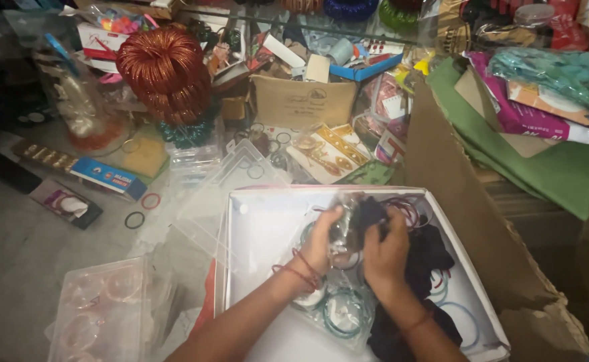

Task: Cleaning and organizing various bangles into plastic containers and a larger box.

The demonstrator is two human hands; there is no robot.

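Your two hands meet over the white cardboard box (261, 221), which lies at about 6 o'clock of the view. Your left hand (322, 240) is closed around a crinkled clear plastic bag (343, 228), thumb up along its side. Your right hand (386, 249) pinches the same bag from the 3 o'clock side, its fingers curled in against black cloth (428, 258). So both grips are closed on the bag, and the bag is held just above the middle of the box.

Inside the box, the left part is bare white card and gives open room. The right part is crowded with the soft black cloth and thin round bangles (343, 314), green and red, some in glossy wrap.

The box wall at 3 o'clock stands just beside a tall brown cardboard flap (455, 201) with a torn, rough lower edge. At 9 o'clock a clear hard plastic organizer lid (207, 201) leans against the box rim. At 11 o'clock, well apart, stands a thick stack of shiny copper-red bangles (164, 70) on the cluttered counter (13, 248).
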